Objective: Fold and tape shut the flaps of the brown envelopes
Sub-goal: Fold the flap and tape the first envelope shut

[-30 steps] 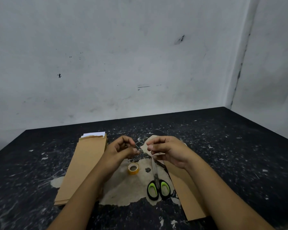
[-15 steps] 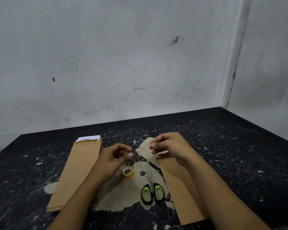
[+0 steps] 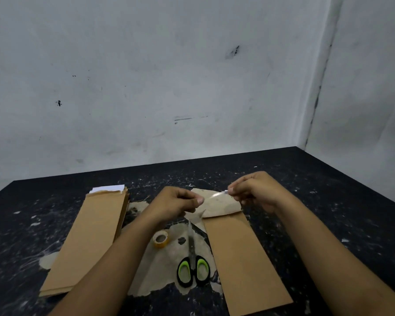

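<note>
Nearest, the single brown envelope [image 3: 244, 258] lies lengthwise away from the person, flap [image 3: 217, 204] at its far end. Above the flap, left hand [image 3: 173, 204] and right hand [image 3: 258, 190] pinch a clear tape strip [image 3: 217, 194] stretched crosswise.

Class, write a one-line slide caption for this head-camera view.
Both hands stretch a clear tape strip above a brown envelope, beside scissors.

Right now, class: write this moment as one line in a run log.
left hand: pinches tape strip | right hand: pinches other end | single envelope: flat, under strip | tape roll, scissors: idle on table
</note>
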### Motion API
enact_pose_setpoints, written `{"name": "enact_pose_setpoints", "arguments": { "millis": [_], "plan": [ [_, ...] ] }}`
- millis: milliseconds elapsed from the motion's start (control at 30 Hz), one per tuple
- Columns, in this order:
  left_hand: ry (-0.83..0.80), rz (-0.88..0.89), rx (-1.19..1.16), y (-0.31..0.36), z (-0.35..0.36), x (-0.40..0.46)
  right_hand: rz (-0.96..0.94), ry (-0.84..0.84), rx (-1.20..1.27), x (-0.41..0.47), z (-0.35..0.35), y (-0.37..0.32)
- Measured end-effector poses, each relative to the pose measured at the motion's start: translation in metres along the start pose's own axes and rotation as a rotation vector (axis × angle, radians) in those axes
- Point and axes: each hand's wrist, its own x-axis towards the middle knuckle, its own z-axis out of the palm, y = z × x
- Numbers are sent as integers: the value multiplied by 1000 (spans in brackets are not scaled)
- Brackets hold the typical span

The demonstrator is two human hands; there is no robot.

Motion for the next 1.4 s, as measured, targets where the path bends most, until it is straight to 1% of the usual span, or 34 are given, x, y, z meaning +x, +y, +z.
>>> {"name": "enact_pose_setpoints", "arguments": {
  "millis": [167,300,433,733,867,1167,1267,1400],
  "plan": [
    [-68,-148,-163,0,22,19,99,36,49,11,-17,31],
    [-59,-256,-144,-8,31,32,170,28,47,21,-17,50],
    [7,-300,-118,-11,32,39,173,38,-12,27,-11,56],
    [14,-298,-12,-9,36,41,168,136,-267,37,1,61],
    [22,-275,102,-9,38,41,161,160,-320,37,2,59],
    [51,-252,160,-10,41,41,141,159,-408,39,4,58],
    [62,-242,208,-10,44,41,130,169,-475,39,7,57],
    [70,-226,303,-10,48,43,102,133,-609,40,7,56]
  ]
}}
